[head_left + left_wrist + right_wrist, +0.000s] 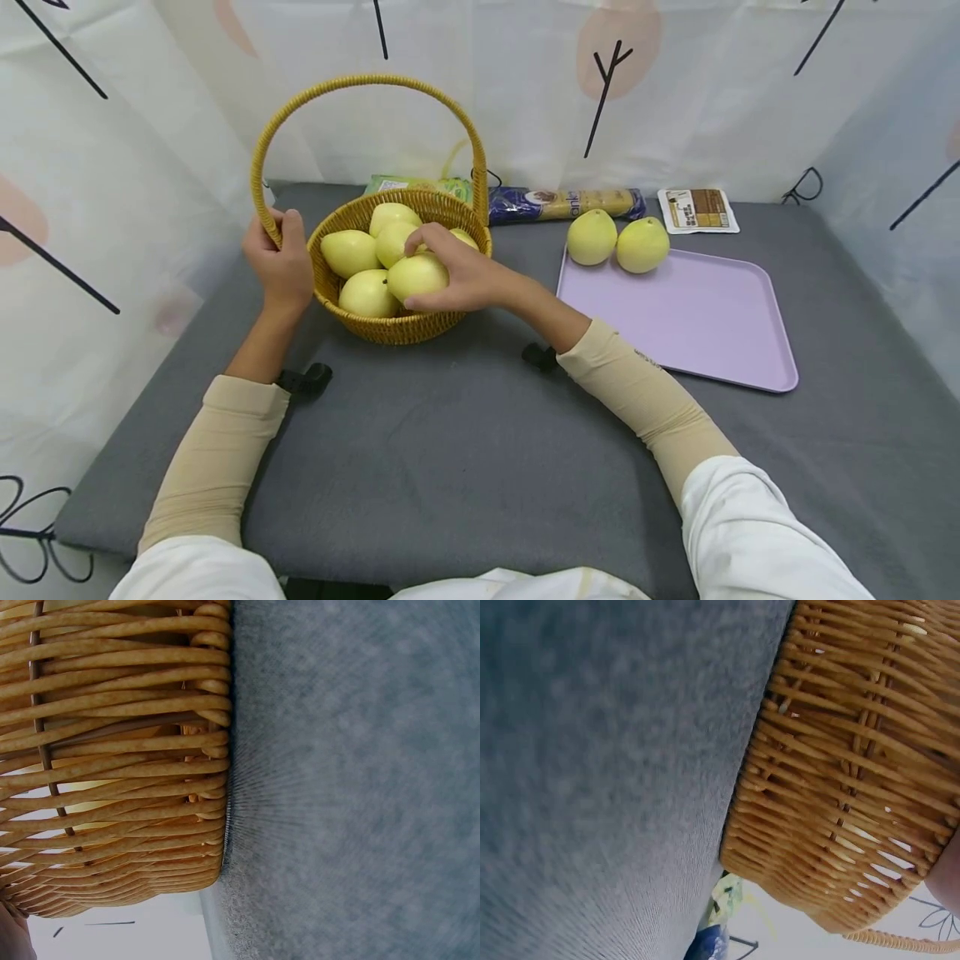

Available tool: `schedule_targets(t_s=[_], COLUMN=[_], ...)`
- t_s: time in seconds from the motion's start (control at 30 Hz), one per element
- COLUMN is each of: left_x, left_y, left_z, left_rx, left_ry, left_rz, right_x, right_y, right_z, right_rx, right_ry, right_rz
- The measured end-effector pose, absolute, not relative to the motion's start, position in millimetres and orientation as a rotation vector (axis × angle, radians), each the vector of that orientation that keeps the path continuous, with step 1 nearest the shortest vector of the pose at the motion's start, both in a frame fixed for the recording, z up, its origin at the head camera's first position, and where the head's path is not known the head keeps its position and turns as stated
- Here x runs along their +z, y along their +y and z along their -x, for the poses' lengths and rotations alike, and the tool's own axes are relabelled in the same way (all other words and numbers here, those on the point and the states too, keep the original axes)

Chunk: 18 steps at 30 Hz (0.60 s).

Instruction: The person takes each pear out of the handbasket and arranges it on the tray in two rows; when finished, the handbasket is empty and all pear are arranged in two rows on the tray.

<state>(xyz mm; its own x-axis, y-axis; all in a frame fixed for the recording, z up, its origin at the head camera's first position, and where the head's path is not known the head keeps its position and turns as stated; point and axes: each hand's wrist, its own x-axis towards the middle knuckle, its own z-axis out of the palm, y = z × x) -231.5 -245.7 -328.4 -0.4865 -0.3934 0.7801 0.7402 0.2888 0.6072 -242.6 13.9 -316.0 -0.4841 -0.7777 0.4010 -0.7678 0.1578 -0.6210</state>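
Observation:
A yellow wicker basket (397, 332) with a tall arched handle holds several pale yellow-green, pear-like round fruits (349, 253). At the basket's left side my left hand (279, 260) grips the lower end of the handle. My right hand (459, 271) reaches over the right rim, thumb and fingers curled round one fruit (417, 278) at the top of the pile. Two more such fruits, one (592, 237) beside the other (642, 245), sit at the back left of a lilac tray (720, 333). Both wrist views show the woven wall of the basket (127, 750) close up.
Behind the basket lies a green packet (390, 182). A blue and yellow long packet (566, 205) and a white and brown pouch (697, 211) lie along the back of the grey table (450, 467). A patterned white curtain (525, 92) hangs behind.

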Motion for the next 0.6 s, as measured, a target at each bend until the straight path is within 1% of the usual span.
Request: schedule_targets(t_s=[0.33,0.6], left_x=[-324.7,-309.9], left_y=[-242.6,-228.5], left_z=[230.9,212.6], left_rx=[-1.399,-1.401], left_ry=[-1.540,-1.534], left_rz=[0.343,0.362], right_x=[-311.0,-312.5], right_y=[21.1,29.0], right_z=[235.5,230.0], right_rx=[-1.250,-1.352], right_ry=[2.411,2.494], right_rz=[1.623,1.639])
